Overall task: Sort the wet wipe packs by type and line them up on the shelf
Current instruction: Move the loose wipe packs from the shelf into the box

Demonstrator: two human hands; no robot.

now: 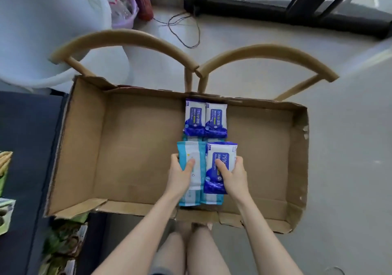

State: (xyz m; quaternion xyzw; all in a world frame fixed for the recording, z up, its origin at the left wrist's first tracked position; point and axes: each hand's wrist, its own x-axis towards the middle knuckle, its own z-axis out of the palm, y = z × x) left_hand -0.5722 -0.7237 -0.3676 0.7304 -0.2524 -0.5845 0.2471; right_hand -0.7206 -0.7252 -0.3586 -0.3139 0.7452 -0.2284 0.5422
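Cardboard box (pixel 131 147), open on top. In its middle, left hand (pixel 180 175) gripping a light blue wipe pack (pixel 188 151), right hand (pixel 233 175) gripping a dark blue alcohol wipe pack (pixel 222 153). By its far wall, two more dark blue packs (pixel 216 120), side by side.

Under the near alcohol wipes pack (pixel 219 150) a teal pack (pixel 212 199) shows only its bottom edge, two more teal packs (pixel 192 138) (mere slivers) hide beneath the far blue pair (pixel 195 117), and blurred green packets (pixel 61 243) run off-frame left.
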